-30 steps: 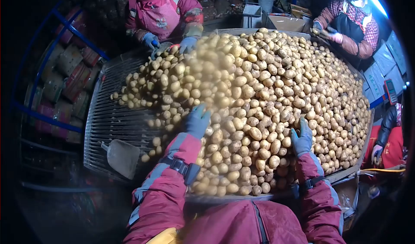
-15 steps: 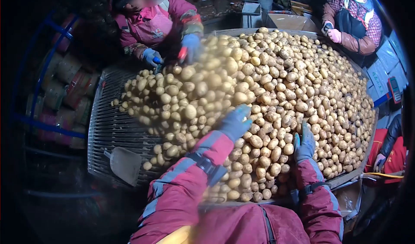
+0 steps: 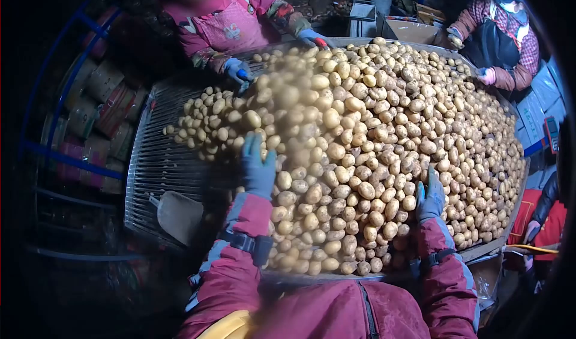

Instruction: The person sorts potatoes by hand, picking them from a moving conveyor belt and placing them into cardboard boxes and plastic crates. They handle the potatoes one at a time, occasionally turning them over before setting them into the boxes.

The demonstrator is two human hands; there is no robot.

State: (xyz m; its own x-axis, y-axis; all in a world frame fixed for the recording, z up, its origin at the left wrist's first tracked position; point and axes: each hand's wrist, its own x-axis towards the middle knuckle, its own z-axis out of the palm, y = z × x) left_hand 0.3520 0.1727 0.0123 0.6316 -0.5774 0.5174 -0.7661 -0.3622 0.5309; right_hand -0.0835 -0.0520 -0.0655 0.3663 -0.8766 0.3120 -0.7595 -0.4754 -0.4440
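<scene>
Your left hand [image 3: 258, 168], gloved, fingers spread flat and grasping nothing, presses on the left slope of the potato heap [image 3: 360, 141]; the tumbling potatoes lie just ahead and right of it. Your right hand [image 3: 431, 196], fingers likewise loose, rests on the heap's near right flank.

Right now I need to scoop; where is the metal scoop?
In the head view, the metal scoop lies on the slatted table, just left of the left hand.

bright light on the potato heap [image 3: 384, 135] — dark, fisheye-curved edges, motion blur upper left.
</scene>
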